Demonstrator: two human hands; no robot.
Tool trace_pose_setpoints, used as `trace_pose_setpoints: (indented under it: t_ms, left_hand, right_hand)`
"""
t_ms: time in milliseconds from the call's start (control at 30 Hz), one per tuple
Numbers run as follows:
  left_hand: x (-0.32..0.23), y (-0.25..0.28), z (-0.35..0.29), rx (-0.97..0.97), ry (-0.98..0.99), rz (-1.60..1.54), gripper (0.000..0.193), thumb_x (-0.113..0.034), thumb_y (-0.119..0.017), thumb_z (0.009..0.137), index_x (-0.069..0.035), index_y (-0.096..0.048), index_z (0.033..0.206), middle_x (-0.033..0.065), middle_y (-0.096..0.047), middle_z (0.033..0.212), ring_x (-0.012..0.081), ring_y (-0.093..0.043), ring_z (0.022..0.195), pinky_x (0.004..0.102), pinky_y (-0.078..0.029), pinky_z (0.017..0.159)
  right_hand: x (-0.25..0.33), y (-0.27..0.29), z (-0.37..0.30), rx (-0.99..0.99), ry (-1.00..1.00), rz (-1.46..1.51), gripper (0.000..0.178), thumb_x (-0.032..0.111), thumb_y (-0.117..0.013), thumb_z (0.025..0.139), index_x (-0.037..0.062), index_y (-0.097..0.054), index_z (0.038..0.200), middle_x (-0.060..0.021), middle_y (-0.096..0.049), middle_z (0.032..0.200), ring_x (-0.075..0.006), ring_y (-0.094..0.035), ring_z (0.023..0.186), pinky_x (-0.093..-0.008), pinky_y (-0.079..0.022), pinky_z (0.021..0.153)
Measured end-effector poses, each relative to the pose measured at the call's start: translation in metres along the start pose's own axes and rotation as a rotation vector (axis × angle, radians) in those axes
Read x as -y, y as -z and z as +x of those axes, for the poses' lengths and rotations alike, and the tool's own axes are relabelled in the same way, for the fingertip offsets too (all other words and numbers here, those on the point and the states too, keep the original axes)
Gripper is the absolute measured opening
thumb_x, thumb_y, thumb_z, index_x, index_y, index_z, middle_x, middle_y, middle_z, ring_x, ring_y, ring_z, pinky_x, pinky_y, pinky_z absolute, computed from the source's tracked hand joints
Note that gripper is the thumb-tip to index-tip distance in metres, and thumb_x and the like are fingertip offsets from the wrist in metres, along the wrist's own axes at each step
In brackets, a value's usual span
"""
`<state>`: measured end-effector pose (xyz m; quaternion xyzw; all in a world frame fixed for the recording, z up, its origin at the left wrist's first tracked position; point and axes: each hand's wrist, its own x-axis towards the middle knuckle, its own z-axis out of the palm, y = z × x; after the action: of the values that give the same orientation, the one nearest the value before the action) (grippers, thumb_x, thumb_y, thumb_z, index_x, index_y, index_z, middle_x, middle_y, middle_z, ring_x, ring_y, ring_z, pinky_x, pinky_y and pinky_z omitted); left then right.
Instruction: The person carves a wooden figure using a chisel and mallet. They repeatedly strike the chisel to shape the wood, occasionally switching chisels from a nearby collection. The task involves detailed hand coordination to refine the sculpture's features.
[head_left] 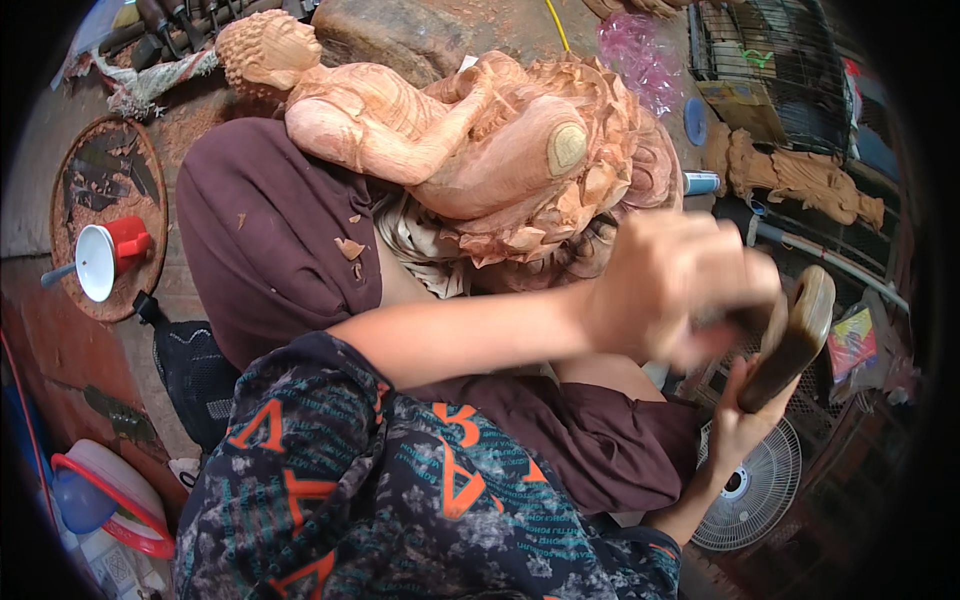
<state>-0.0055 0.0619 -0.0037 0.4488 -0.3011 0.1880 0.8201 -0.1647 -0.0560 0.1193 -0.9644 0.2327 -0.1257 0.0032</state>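
Across my lap lies a carved wooden statue (pixel 360 125) of a seated figure with a curly-haired head at the upper left. Its petalled base (pixel 605 150) faces right. My left forearm reaches across in front of it. My left hand (pixel 680 285), blurred by motion, is closed in a fist; a dark shape beneath its fingers is too smeared to name. Close beside it, my right hand (pixel 745 415) grips a smooth, worn, oblong brown block (pixel 795 345) with a rounded end, held upright. Whether the left fist touches the block I cannot tell.
Several carving tools (pixel 170 25) lie at the upper left. Below them is a round tray (pixel 62 190) of shavings with a red-and-white mug (pixel 125 240). A fan (pixel 755 500) stands at lower right, near a wire cage (pixel 770 60) and another carving (pixel 800 180). Shavings dot my trousers.
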Motion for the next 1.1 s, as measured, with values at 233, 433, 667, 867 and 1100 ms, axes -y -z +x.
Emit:
trace_pose_setpoints:
  t_ms: [233,433,667,867,1100]
  left_hand:
    - [-0.011,-0.012,-0.018,0.173,-0.175,0.064,0.02,-0.028,-0.064,0.07,-0.018,-0.061,0.086,-0.0027,-0.041,0.067,0.0123,-0.046,0.054,0.0263,-0.035,0.046]
    - [-0.003,-0.014,-0.018,0.094,-0.058,-0.024,0.037,-0.03,-0.073,0.058,-0.017,-0.063,0.092,-0.0007,-0.043,0.065,0.0173,-0.05,0.052,0.0306,-0.038,0.045]
    - [0.0,-0.01,-0.017,0.086,-0.052,-0.078,0.039,-0.03,-0.073,0.056,-0.016,-0.063,0.091,-0.0006,-0.045,0.065,0.0177,-0.051,0.052,0.0315,-0.038,0.045]
    - [0.004,-0.013,-0.021,0.086,-0.057,-0.072,0.039,-0.031,-0.072,0.056,-0.017,-0.063,0.091,-0.0014,-0.045,0.066,0.0172,-0.051,0.053,0.0309,-0.038,0.045]
    - [0.007,-0.012,-0.019,0.053,-0.058,-0.078,0.04,-0.032,-0.074,0.056,-0.017,-0.063,0.091,-0.0018,-0.046,0.067,0.0177,-0.052,0.053,0.0324,-0.038,0.045]
  right_hand:
    - [-0.015,-0.001,-0.009,0.003,0.169,0.256,0.066,0.019,-0.07,0.078,-0.003,-0.039,0.131,-0.0104,-0.053,0.118,-0.021,-0.053,0.108,-0.0397,-0.039,0.1]
    - [0.007,0.002,-0.006,-0.178,0.179,0.192,0.043,0.001,-0.057,0.086,-0.0015,-0.039,0.125,-0.0106,-0.052,0.096,-0.0173,-0.051,0.086,-0.0321,-0.043,0.08]
    - [-0.019,0.003,-0.024,-0.156,0.245,-0.196,0.043,0.002,-0.059,0.086,-0.0038,-0.044,0.126,-0.0129,-0.052,0.111,-0.0249,-0.052,0.101,-0.0373,-0.042,0.093]
    - [-0.027,0.001,-0.023,-0.275,0.22,0.083,0.049,0.0,-0.062,0.083,-0.0046,-0.044,0.128,-0.0172,-0.049,0.122,-0.0255,-0.051,0.11,-0.0381,-0.039,0.097]
    - [-0.011,0.011,-0.017,-0.149,0.146,-0.008,0.036,0.001,-0.059,0.088,-0.0052,-0.04,0.118,-0.0116,-0.054,0.102,-0.0201,-0.055,0.093,-0.0314,-0.045,0.084]
